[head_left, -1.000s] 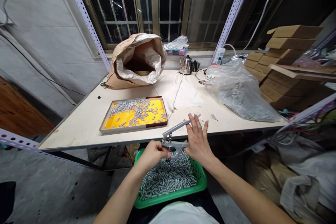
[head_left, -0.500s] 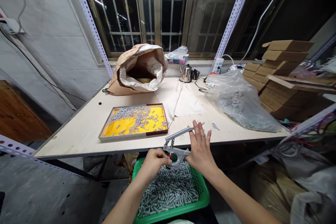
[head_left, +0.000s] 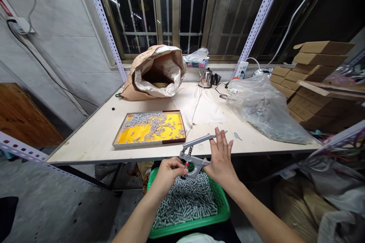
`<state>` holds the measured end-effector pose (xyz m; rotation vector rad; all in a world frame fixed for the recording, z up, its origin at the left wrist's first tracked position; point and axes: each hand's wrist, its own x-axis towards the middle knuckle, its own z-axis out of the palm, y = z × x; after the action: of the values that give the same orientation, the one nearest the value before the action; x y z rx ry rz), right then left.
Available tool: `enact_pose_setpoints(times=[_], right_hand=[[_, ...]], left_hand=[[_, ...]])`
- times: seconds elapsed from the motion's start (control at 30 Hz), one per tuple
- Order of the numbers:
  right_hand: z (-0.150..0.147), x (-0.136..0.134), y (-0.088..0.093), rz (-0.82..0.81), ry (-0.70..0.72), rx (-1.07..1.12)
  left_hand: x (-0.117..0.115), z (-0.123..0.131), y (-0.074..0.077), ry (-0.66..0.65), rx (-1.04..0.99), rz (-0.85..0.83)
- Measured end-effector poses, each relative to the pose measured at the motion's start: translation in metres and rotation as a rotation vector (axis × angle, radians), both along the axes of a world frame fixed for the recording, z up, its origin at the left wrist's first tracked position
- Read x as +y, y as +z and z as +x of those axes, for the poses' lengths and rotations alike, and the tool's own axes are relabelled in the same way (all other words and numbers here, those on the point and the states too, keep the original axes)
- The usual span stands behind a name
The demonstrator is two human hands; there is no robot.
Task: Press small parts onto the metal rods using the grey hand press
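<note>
A grey metal hand tool [head_left: 196, 162] with a spring and a small red part is held over a green basket [head_left: 225, 212] of metal screws [head_left: 188, 201]. My left hand [head_left: 171, 172] pinches something small at the tool's lower left end, by the red part; what it pinches is too small to name. My right hand [head_left: 222, 159] holds the tool's handles at the right, its fingers laid over the upper lever. Behind the tool, on the table, a shallow tray [head_left: 148, 144] with a yellow bottom holds small metal parts.
The wooden table [head_left: 94, 136] carries an open paper sack [head_left: 128, 85], a steel kettle [head_left: 205, 79], white cloth [head_left: 208, 112] and a clear plastic bag [head_left: 262, 102]. Cardboard boxes [head_left: 319, 60] are stacked at the right. A perforated post [head_left: 256, 19] rises behind the table.
The whole view has shifted slightly, so the table and its items appear farther right. Both hands keep nearly the same hold on the tool.
</note>
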<state>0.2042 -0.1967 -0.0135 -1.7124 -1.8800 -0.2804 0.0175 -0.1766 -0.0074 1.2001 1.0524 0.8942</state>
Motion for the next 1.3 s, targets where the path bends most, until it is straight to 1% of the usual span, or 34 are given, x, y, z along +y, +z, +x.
enact_pose_setpoints(times=[0.1,0.23,0.3,0.33,0.4,0.5,0.57,0.63,0.7,0.8,0.93,1.0,1.1,1.17,1.23,1.3], right_hand=[[-0.001,0.0,0.002,0.013,0.004,-0.006],[0.0,0.0,0.009,0.085,0.014,-0.043],[0.002,0.002,0.012,0.104,0.046,-0.043],[0.004,0.003,0.013,0.091,0.059,-0.049],[0.007,0.007,0.013,-0.009,0.072,-0.126],[0.01,0.017,0.006,-0.209,0.1,-0.288],[0.011,0.024,0.0,-0.279,0.125,-0.33],[0.011,0.029,-0.004,-0.298,0.132,-0.34],[0.01,0.031,-0.005,-0.291,0.12,-0.344],[0.008,0.027,0.0,-0.236,0.069,-0.324],[0.005,0.017,0.006,-0.178,-0.016,-0.277],[0.004,0.011,0.006,-0.13,-0.006,-0.25],[0.006,0.003,0.004,-0.061,0.084,-0.203],[0.009,-0.002,0.002,-0.059,0.13,-0.179],[0.013,-0.007,-0.001,-0.057,0.127,-0.165],[0.016,-0.013,-0.006,-0.035,0.087,-0.162]], left_hand=[[-0.002,-0.001,0.004,0.009,-0.001,-0.01],[-0.006,-0.006,0.009,-0.017,-0.005,-0.005],[-0.008,-0.01,0.011,-0.036,-0.039,-0.037],[-0.008,-0.013,0.011,-0.026,-0.066,-0.062],[-0.008,-0.018,0.01,0.047,-0.12,-0.106],[-0.007,-0.021,0.005,0.187,-0.165,-0.14],[-0.007,-0.019,0.0,0.22,-0.161,-0.155],[-0.008,-0.015,-0.005,0.213,-0.125,-0.163],[-0.008,-0.011,-0.01,0.171,-0.063,-0.163],[-0.008,-0.01,-0.016,0.1,0.015,-0.145],[-0.007,-0.01,-0.018,0.03,0.044,-0.111],[-0.007,-0.009,-0.018,0.008,0.054,-0.104],[-0.01,-0.006,-0.019,-0.029,0.092,-0.108],[-0.014,-0.004,-0.021,-0.036,0.12,-0.107],[-0.018,0.0,-0.022,-0.013,0.138,-0.08],[-0.022,0.003,-0.02,0.016,0.154,-0.017]])
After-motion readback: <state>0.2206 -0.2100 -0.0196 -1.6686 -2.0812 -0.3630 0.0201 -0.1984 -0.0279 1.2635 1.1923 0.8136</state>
